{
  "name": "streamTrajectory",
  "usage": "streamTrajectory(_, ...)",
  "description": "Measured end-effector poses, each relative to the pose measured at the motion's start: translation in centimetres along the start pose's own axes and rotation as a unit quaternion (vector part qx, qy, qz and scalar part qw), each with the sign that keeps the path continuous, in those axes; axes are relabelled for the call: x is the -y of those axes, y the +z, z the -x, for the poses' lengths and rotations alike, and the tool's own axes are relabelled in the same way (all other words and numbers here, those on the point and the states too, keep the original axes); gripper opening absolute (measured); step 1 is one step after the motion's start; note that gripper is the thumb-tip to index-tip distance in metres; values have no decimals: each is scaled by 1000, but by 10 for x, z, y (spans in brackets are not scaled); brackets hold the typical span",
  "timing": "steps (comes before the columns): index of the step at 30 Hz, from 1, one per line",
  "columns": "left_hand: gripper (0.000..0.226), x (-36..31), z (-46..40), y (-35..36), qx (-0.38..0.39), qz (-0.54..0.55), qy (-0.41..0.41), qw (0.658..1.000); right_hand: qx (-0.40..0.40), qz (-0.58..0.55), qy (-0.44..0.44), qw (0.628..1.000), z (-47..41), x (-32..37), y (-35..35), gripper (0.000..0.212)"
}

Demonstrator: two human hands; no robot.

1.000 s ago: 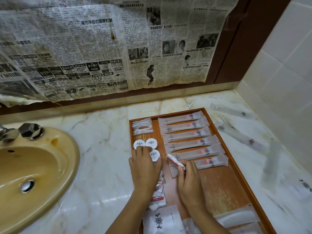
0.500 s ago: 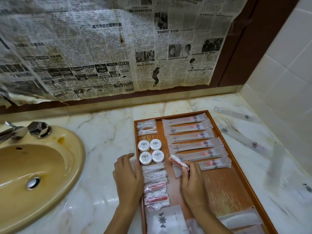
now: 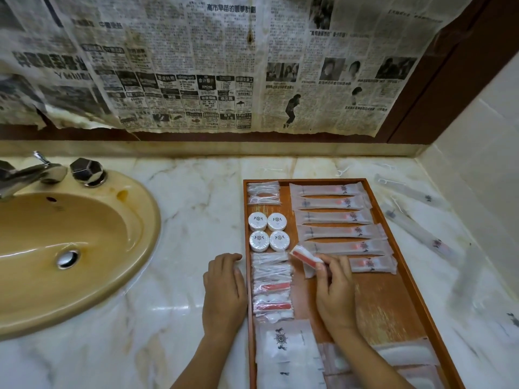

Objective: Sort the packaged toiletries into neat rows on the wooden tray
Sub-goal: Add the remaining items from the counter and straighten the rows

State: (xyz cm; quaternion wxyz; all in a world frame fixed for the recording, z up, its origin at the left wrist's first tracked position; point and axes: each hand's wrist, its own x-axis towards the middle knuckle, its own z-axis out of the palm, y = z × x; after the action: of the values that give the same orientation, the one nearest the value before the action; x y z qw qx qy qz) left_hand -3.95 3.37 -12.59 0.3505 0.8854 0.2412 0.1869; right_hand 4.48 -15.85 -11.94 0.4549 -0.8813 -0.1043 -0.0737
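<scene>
A wooden tray [image 3: 393,310] lies on the marble counter. Its right column holds a row of several long frosted toothbrush packets [image 3: 337,217]. Down its left side sit floss-pick packets [image 3: 263,193], several round white soaps [image 3: 269,232] and small clear packets with red strips [image 3: 271,287]. My right hand [image 3: 335,290] pinches a small red-and-white packet [image 3: 304,256] above the tray's middle. My left hand [image 3: 224,290] rests flat on the counter against the tray's left rim, holding nothing. White flat sachets [image 3: 283,349] lie at the tray's near end.
A yellow sink [image 3: 70,248] with a chrome tap [image 3: 31,172] fills the left. Loose frosted packets [image 3: 421,234] lie on the counter right of the tray, near the tiled wall. Newspaper covers the wall behind.
My left hand has come off the soaps and small packets and moved left onto the counter beside the tray. My right hand still holds the red-and-white packet in much the same place.
</scene>
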Motion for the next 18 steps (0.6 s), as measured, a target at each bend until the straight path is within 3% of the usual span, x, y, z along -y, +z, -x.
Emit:
streamTrajectory(8, 34, 1, -1, 2, 3, -17, 10, 1000, 103, -80, -5, 991, 9, 21, -13, 20)
streamTrajectory(12, 35, 2, 0, 3, 14, -13, 6, 1000, 205, -137, 64, 967, 13, 31, -19, 22)
streamTrajectory(15, 43, 3, 1, 1, 27, -6, 10, 1000, 257, -131, 83, 954, 10, 29, -19, 17)
streamTrajectory(18, 36, 5, 0, 2, 29, -15, 2, 999, 283, -112, 80, 949, 7, 30, -16, 15)
